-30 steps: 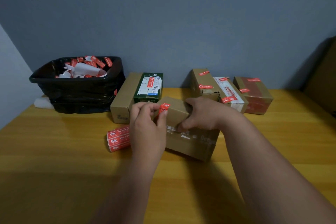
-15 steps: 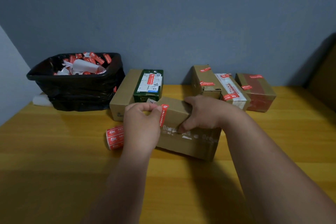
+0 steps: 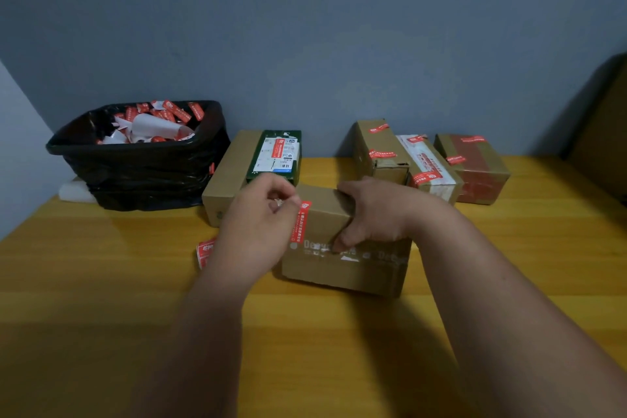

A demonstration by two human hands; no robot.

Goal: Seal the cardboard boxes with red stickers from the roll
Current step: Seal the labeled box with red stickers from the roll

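Looking down from the head view, the 1 camera here, I take the cardboard box [image 3: 346, 248] in the middle of the wooden table [image 3: 101, 282] as the landmark; the right hand [image 3: 376, 214] lies over its top with the fingers curled round the near edge, gripping it so it stays in place; the left hand [image 3: 261, 224] is at the left end of this box, its fingertips bent together at the upper end of a red sticker [image 3: 302, 222], and it seems to pinch or press that end, but I cannot tell which; the sticker runs from the top edge down over the front face, across the flap line; the roll [image 3: 205, 251] of red stickers lies just left of the box, mostly hidden behind the left wrist; behind the box to the left stands a brown box with a green one [image 3: 276, 156] on it, and further left a black bin [image 3: 142, 159] holding used backing paper; behind the box to the right stand 3 boxes [image 3: 431, 159] already carrying red stickers; the step in hand, as I judge, is fixing this sticker; the next move calls for rubbing it flat along its length, then reaching for the roll.
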